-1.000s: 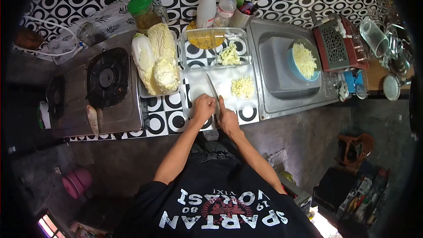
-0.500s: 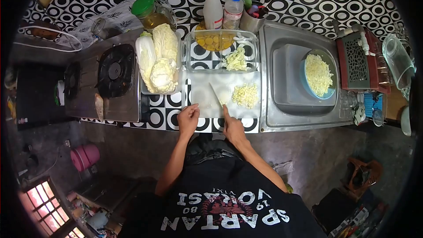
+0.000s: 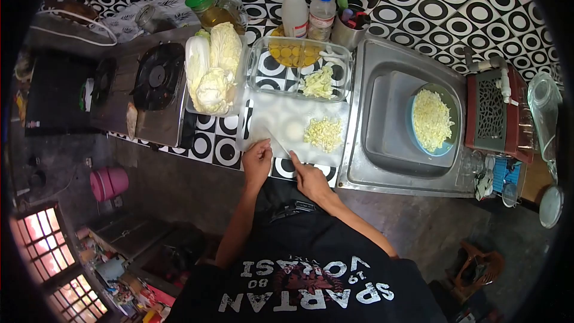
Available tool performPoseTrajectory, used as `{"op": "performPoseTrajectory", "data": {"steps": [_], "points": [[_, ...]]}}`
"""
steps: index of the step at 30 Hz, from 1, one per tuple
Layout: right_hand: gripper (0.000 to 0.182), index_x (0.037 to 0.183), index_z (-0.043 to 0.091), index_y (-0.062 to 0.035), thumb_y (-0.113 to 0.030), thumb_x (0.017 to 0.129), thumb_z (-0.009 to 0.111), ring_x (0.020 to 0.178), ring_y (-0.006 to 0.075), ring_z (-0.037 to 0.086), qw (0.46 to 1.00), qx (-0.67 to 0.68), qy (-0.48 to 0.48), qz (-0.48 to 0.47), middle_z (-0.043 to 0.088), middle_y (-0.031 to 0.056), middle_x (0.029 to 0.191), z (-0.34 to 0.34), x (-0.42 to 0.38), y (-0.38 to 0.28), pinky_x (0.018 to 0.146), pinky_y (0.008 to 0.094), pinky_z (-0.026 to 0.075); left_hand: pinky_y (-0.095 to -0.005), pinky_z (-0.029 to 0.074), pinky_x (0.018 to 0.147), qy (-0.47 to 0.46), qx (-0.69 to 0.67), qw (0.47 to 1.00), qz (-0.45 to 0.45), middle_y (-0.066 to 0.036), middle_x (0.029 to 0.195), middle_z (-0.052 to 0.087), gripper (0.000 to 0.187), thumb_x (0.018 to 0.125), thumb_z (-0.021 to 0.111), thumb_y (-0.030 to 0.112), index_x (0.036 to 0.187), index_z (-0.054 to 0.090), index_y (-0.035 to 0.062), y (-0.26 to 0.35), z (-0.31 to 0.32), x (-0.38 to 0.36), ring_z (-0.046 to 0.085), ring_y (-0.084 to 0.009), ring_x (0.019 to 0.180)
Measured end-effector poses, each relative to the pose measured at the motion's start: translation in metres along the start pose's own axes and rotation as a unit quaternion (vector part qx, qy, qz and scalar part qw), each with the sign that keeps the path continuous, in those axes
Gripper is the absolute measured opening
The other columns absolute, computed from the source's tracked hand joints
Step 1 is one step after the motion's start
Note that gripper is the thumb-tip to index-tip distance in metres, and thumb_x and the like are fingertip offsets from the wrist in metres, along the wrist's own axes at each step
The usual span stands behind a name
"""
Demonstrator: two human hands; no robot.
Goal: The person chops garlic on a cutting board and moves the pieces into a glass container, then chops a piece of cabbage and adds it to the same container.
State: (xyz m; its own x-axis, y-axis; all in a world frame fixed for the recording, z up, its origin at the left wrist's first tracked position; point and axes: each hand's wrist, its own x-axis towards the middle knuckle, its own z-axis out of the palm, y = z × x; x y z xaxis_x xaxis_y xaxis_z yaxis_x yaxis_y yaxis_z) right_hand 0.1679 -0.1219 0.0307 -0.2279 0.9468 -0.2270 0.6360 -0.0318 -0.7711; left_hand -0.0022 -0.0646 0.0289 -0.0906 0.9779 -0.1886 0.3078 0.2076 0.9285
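Gripping a knife (image 3: 276, 139) by its handle, the right hand (image 3: 310, 177) rests at the near edge of a white cutting board (image 3: 287, 121), blade angled over the board's left half. Just beside it, the left hand (image 3: 257, 162) lies on the board edge, fingers curled with nothing in them. Chopped cabbage (image 3: 323, 132) sits piled on the board's right side. 2 cabbages (image 3: 210, 75) lie on a tray between board and stove (image 3: 156, 78).

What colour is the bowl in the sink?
Blue bowl, filled with pale chopped bits; the head view shows it.
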Motion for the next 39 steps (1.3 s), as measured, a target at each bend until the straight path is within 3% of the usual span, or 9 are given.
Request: {"op": "performPoseTrajectory", "data": {"steps": [5, 7, 11, 15, 20, 23, 30, 35, 39], "points": [[0.070, 0.141, 0.027, -0.0179, -0.004, 0.078, 0.053, 0.068, 0.0424, 0.058, 0.998, -0.048, -0.040, 0.020, 0.058, 0.0228, 0.078, -0.012, 0.006, 0.010, 0.066, 0.0482, 0.049, -0.0193, 0.046, 0.071, 0.035, -0.016, 0.999, 0.007, -0.006, 0.091, 0.062, 0.021, 0.084, 0.057, 0.000, 0.105, 0.063, -0.0017, -0.011, -0.007, -0.006, 0.058, -0.0079, 0.081], [0.073, 0.140, 0.030, -0.0125, 0.003, 0.073, 0.053, 0.064, 0.0384, 0.058, 0.996, -0.063, 0.030, 0.052, 0.057, 0.0224, 0.070, -0.017, 0.004, 0.016, 0.065, 0.0465, 0.047, -0.0196, 0.046, 0.072, 0.032, -0.025, 0.999, 0.002, -0.006, 0.091, 0.062, 0.021, 0.084, 0.058, 0.000, 0.105, 0.063, -0.0016, -0.012, -0.010, -0.002, 0.058, -0.0082, 0.082], [0.073, 0.141, 0.026, -0.0131, -0.003, 0.075, 0.056, 0.068, 0.0401, 0.059, 0.990, -0.020, 0.065, 0.121, 0.058, 0.0228, 0.073, -0.030, -0.004, 0.018, 0.066, 0.0479, 0.047, -0.0200, 0.048, 0.066, 0.021, -0.022, 1.000, -0.003, -0.007, 0.087, 0.064, 0.022, 0.081, 0.058, -0.004, 0.102, 0.064, -0.0012, -0.011, -0.014, 0.016, 0.061, -0.0097, 0.075], [0.053, 0.135, 0.040, -0.0087, -0.007, 0.083, 0.053, 0.064, 0.0377, 0.058, 0.981, 0.058, 0.165, 0.081, 0.057, 0.0214, 0.068, -0.033, -0.014, -0.004, 0.062, 0.0438, 0.045, -0.0202, 0.047, 0.062, -0.052, 0.011, 0.998, 0.027, -0.007, 0.085, 0.064, 0.022, 0.080, 0.059, -0.003, 0.101, 0.065, -0.0010, -0.001, -0.019, 0.034, 0.060, -0.0090, 0.071], [0.041, 0.125, 0.054, -0.0180, -0.012, 0.085, 0.055, 0.066, 0.0322, 0.057, 0.956, 0.019, 0.260, 0.134, 0.055, 0.0156, 0.073, -0.025, -0.021, -0.018, 0.060, 0.0398, 0.046, -0.0208, 0.047, 0.061, -0.210, 0.046, 0.973, 0.088, -0.007, 0.084, 0.063, 0.020, 0.080, 0.061, 0.002, 0.099, 0.066, 0.0010, 0.028, -0.017, 0.041, 0.060, -0.0100, 0.069], [0.041, 0.124, 0.055, -0.0188, -0.012, 0.084, 0.057, 0.067, 0.0314, 0.057, 0.944, -0.079, 0.280, 0.154, 0.055, 0.0142, 0.074, -0.020, -0.023, -0.024, 0.061, 0.0404, 0.047, -0.0223, 0.046, 0.062, -0.286, 0.068, 0.948, 0.121, -0.007, 0.082, 0.064, 0.020, 0.078, 0.064, 0.003, 0.098, 0.067, 0.0029, 0.048, -0.019, 0.045, 0.058, -0.0113, 0.070], [0.048, 0.129, 0.049, -0.0124, -0.012, 0.082, 0.060, 0.074, 0.0328, 0.061, 0.902, -0.004, 0.369, 0.225, 0.061, 0.0173, 0.082, 0.000, -0.024, -0.065, 0.065, 0.0398, 0.048, -0.0243, 0.049, 0.063, -0.399, 0.055, 0.878, 0.261, -0.008, 0.079, 0.064, 0.018, 0.077, 0.066, 0.006, 0.095, 0.068, 0.0032, 0.064, -0.010, 0.061, 0.062, -0.0141, 0.068], [0.057, 0.135, 0.038, -0.0042, -0.017, 0.084, 0.059, 0.064, 0.0291, 0.063, 0.854, 0.123, 0.426, 0.271, 0.062, 0.0171, 0.074, 0.009, -0.027, -0.076, 0.061, 0.0352, 0.047, -0.0297, 0.049, 0.060, -0.353, 0.044, 0.890, 0.286, -0.011, 0.075, 0.063, 0.015, 0.074, 0.068, 0.009, 0.089, 0.068, 0.0029, 0.061, 0.015, 0.098, 0.061, -0.0218, 0.063], [0.058, 0.136, 0.036, -0.0053, -0.021, 0.085, 0.059, 0.058, 0.0245, 0.060, 0.867, 0.113, 0.394, 0.284, 0.063, 0.0139, 0.071, -0.002, -0.032, -0.074, 0.058, 0.0340, 0.046, -0.0356, 0.050, 0.064, -0.275, 0.144, 0.906, 0.289, -0.015, 0.077, 0.062, 0.018, 0.073, 0.067, 0.012, 0.088, 0.067, 0.0014, 0.067, 0.059, 0.145, 0.061, -0.0297, 0.068]]}}
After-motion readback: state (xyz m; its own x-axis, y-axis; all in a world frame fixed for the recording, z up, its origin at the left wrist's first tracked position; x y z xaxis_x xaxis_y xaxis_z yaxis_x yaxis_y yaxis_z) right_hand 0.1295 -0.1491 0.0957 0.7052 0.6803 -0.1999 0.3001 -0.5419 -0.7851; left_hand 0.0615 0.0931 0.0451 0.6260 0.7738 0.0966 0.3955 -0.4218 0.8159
